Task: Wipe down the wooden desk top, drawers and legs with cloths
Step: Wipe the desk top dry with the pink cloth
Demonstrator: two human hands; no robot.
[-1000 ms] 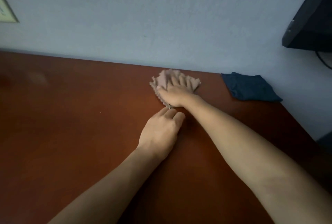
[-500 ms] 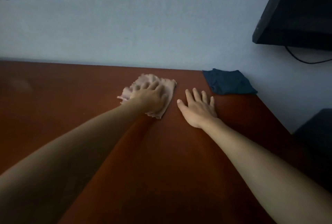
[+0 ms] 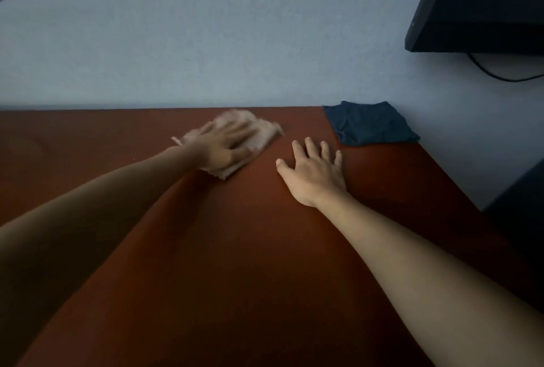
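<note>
The beige cloth [image 3: 235,140] has passed from right hand to left hand [image 3: 228,144] within the last second — its grip is now pressing flat on it, wiping the worktop [image 3: 265,249] near the wall. The right hand [image 3: 313,173] is lying spread and empty — bracing, likely.

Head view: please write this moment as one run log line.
left hand flat on beige cloth | right hand flat on desk | blue cloth untouched
</note>
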